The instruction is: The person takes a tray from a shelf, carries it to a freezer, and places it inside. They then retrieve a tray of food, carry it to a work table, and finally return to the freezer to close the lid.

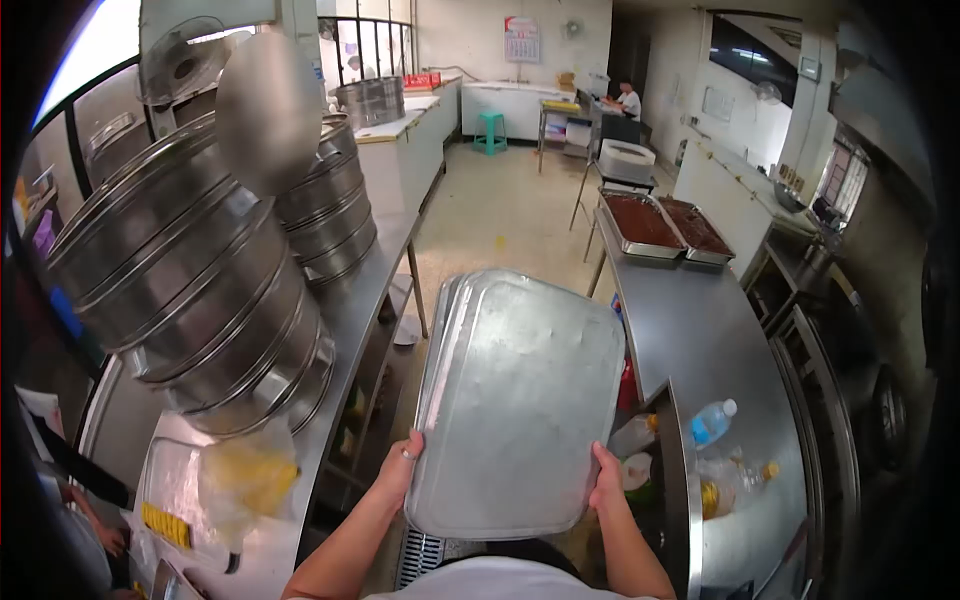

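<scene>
A stack of rectangular metal baking trays (520,400) is held in front of my body, over the floor between two metal tables. Its broad dented face is towards me, and several layered rims show along the left side. My left hand (402,465), with a ring on one finger, grips the lower left edge. On the lower right edge, my right hand (606,478) is closed around the rim. The fingers of both hands are partly hidden behind the trays.
Tall stacked metal steamers (200,290) stand on the left table, near a yellow plastic bag (250,475). Two trays of brown food (640,222) and bottles (712,424) are on the right table. A co-worker's hand (102,530) shows lower left; a person (628,103) is far back.
</scene>
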A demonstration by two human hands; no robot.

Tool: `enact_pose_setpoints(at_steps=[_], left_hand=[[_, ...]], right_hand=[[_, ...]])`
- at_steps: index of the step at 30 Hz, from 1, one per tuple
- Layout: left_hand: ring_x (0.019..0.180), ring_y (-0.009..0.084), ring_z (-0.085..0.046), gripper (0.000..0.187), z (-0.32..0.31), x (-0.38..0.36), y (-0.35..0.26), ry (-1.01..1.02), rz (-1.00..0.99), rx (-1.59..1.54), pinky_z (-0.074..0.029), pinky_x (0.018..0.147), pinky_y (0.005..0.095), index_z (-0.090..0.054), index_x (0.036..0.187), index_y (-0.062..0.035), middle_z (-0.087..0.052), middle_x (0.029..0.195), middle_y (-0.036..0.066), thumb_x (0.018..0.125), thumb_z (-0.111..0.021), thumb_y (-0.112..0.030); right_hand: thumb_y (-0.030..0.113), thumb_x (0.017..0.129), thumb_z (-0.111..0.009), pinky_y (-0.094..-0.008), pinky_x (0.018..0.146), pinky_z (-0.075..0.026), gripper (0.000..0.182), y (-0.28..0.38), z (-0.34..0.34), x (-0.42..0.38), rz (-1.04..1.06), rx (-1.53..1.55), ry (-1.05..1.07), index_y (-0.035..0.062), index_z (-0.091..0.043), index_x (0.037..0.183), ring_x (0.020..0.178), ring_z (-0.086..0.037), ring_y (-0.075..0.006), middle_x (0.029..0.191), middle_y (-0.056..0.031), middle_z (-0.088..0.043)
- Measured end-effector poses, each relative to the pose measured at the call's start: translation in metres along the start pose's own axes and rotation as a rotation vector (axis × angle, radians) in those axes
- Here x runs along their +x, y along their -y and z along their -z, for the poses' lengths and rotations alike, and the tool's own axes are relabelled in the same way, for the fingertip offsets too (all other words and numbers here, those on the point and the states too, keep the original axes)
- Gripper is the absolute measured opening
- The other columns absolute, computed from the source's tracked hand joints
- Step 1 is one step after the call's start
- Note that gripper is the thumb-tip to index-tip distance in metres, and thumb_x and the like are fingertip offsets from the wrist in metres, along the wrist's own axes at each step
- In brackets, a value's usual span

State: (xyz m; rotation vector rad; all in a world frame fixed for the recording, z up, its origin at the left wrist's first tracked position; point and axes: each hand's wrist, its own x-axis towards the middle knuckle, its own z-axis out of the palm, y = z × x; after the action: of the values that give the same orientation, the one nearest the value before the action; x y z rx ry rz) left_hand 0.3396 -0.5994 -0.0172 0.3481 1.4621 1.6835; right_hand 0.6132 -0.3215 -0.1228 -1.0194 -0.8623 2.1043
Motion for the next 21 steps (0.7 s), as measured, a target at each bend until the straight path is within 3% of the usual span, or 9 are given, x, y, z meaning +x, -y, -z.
enact_pose_setpoints(at_steps=[3, 6, 9, 10, 13, 14, 17, 19, 21], left_hand=[[0.105, 0.0219, -0.068, 0.083, -0.008, 0.100, -0.011, -0.274, 0.076, -0.229, -0.052, 0.095, 0.0329, -0.065, 0.126, 0.0065, -0.071, 0.118, 0.015, 0.096, -0.053, -0.070], [0.112, 0.0232, -0.066, 0.068, -0.028, 0.153, -0.079, -0.287, -0.012, -0.183, -0.051, 0.099, 0.0343, -0.063, 0.130, 0.0049, -0.068, 0.123, 0.016, 0.103, -0.051, -0.057], [0.113, 0.0239, -0.066, 0.055, -0.011, 0.206, -0.114, -0.254, -0.058, -0.380, -0.052, 0.100, 0.0360, -0.064, 0.129, 0.0039, -0.068, 0.124, 0.014, 0.106, -0.051, -0.045], [0.115, 0.0252, -0.065, 0.049, -0.007, 0.221, -0.130, -0.204, -0.043, -0.480, -0.052, 0.101, 0.0372, -0.058, 0.136, 0.0013, -0.066, 0.129, 0.014, 0.104, -0.055, -0.035], [0.115, 0.0247, -0.065, 0.051, 0.012, 0.289, -0.142, -0.312, -0.218, -0.356, -0.053, 0.100, 0.0373, -0.050, 0.145, -0.0021, -0.064, 0.131, 0.013, 0.104, -0.056, -0.031], [0.116, 0.0218, -0.065, 0.055, 0.019, 0.319, -0.143, -0.310, -0.324, -0.376, -0.053, 0.100, 0.0360, -0.040, 0.153, -0.0048, -0.062, 0.134, 0.011, 0.104, -0.057, -0.023], [0.110, 0.0163, -0.064, 0.051, 0.009, 0.387, -0.178, -0.484, -0.483, -0.290, -0.052, 0.097, 0.0325, -0.044, 0.151, -0.0020, -0.066, 0.124, 0.007, 0.106, -0.056, -0.021], [0.103, 0.0132, -0.063, 0.047, 0.019, 0.430, -0.185, -0.496, -0.434, -0.233, -0.051, 0.094, 0.0300, -0.050, 0.147, -0.0001, -0.068, 0.117, 0.005, 0.107, -0.057, -0.023], [0.098, 0.0110, -0.061, 0.044, 0.030, 0.472, -0.189, -0.509, -0.423, -0.152, -0.050, 0.091, 0.0285, -0.057, 0.140, 0.0015, -0.069, 0.110, 0.003, 0.107, -0.057, -0.028]], right_hand=[[0.032, 0.095, -0.070, -0.0444, 0.102, -0.049, 0.042, 0.033, -0.042, 0.094, -0.096, 0.034, 0.039, 0.0011, -0.066, 0.123, 0.112, -0.065, -0.0288, 0.120, -0.0115, -0.071], [0.031, 0.096, -0.069, -0.0449, 0.103, -0.049, 0.043, 0.065, -0.102, 0.183, -0.142, 0.005, 0.112, -0.0004, -0.064, 0.125, 0.113, -0.065, -0.0292, 0.122, -0.0126, -0.069], [0.030, 0.096, -0.069, -0.0444, 0.103, -0.050, 0.041, 0.088, -0.162, 0.263, -0.139, -0.102, 0.174, -0.0011, -0.065, 0.123, 0.112, -0.065, -0.0286, 0.121, -0.0129, -0.070], [0.030, 0.097, -0.069, -0.0441, 0.102, -0.050, 0.040, 0.095, -0.182, 0.295, -0.127, -0.145, 0.196, -0.0011, -0.065, 0.122, 0.111, -0.065, -0.0282, 0.120, -0.0129, -0.070], [0.031, 0.096, -0.070, -0.0431, 0.101, -0.050, 0.038, 0.110, -0.235, 0.383, -0.056, -0.178, 0.299, -0.0005, -0.067, 0.118, 0.109, -0.066, -0.0269, 0.114, -0.0120, -0.072], [0.030, 0.096, -0.070, -0.0429, 0.101, -0.050, 0.037, 0.112, -0.248, 0.410, -0.044, -0.211, 0.303, -0.0003, -0.067, 0.117, 0.108, -0.067, -0.0267, 0.114, -0.0118, -0.072], [0.028, 0.096, -0.071, -0.0414, 0.098, -0.051, 0.033, 0.143, -0.296, 0.464, 0.007, -0.277, 0.276, -0.0006, -0.068, 0.112, 0.104, -0.067, -0.0250, 0.110, -0.0108, -0.072], [0.025, 0.094, -0.074, -0.0394, 0.092, -0.052, 0.029, 0.154, -0.314, 0.500, 0.043, -0.265, 0.234, -0.0018, -0.069, 0.104, 0.098, -0.067, -0.0224, 0.105, -0.0095, -0.071], [0.024, 0.094, -0.073, -0.0397, 0.095, -0.051, 0.029, 0.180, -0.344, 0.518, 0.009, -0.199, 0.291, -0.0024, -0.069, 0.105, 0.100, -0.067, -0.0231, 0.106, -0.0108, -0.072]])
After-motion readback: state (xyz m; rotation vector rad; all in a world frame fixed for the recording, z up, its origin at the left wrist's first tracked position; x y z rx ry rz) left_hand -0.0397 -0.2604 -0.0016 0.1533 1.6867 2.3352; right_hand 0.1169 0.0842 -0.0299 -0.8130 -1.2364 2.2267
